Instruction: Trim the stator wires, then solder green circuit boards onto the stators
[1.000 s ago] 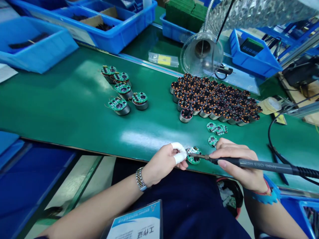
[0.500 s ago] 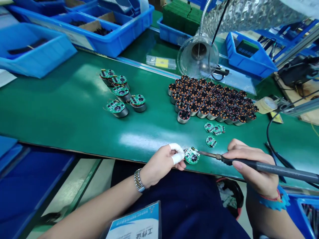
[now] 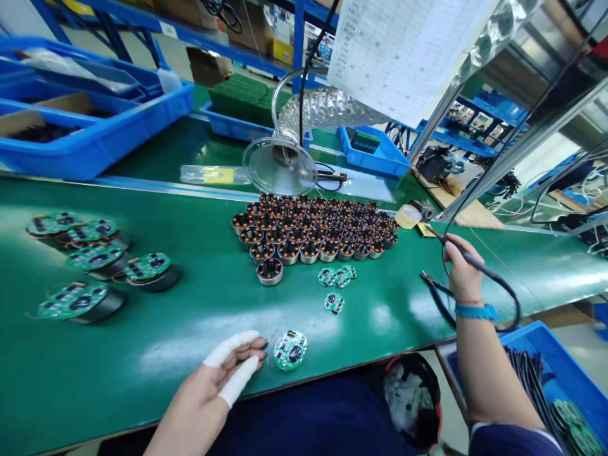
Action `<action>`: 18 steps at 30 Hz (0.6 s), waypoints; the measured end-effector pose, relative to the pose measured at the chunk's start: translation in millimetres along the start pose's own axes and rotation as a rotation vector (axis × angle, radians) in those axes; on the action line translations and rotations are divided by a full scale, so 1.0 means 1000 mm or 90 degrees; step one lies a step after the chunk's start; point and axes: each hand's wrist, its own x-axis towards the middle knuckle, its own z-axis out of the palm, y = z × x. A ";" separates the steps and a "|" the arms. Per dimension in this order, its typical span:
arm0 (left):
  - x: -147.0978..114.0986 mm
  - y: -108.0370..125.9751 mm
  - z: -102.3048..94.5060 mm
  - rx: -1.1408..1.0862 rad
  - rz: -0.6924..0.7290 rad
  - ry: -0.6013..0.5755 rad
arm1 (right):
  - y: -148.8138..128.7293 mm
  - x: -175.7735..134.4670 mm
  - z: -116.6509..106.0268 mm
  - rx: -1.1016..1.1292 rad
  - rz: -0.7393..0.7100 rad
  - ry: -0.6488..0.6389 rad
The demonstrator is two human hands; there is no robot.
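Observation:
My left hand [image 3: 221,373], with white finger cots on the thumb and a finger, is open beside a round green circuit board [image 3: 289,350] near the table's front edge. A small gap separates its fingertips from the board. Whether a motor part sits under this board is hidden. My right hand [image 3: 464,269] is closed around a soldering iron [image 3: 481,266], its tip pointing back towards a yellow pad [image 3: 426,232] and a tape roll [image 3: 407,216]. Several loose round boards [image 3: 334,304] lie between the hands, in front of rows of copper-wound motor stators [image 3: 308,251].
Several motors topped with boards [image 3: 151,268] stand at the left. A clear fume-extraction funnel [image 3: 280,166] hangs behind the stators. Pliers [image 3: 437,297] lie near my right forearm. Blue bins [image 3: 85,152] line the back; a waste bin [image 3: 439,415] stands below the table.
My left hand has let go of the board and drawn back left. My right hand has carried the soldering iron away from the board, back and right. The view has turned upward and right.

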 end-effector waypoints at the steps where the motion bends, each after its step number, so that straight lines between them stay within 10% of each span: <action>1: 0.001 -0.005 0.000 0.049 0.039 0.001 | 0.010 0.012 0.009 -0.021 -0.007 0.001; 10: 0.003 -0.003 0.026 0.399 0.244 0.047 | 0.065 0.078 0.070 -0.071 -0.007 -0.068; 18: 0.014 0.013 0.000 0.421 0.133 0.172 | 0.010 0.029 0.069 -0.035 -0.097 -0.144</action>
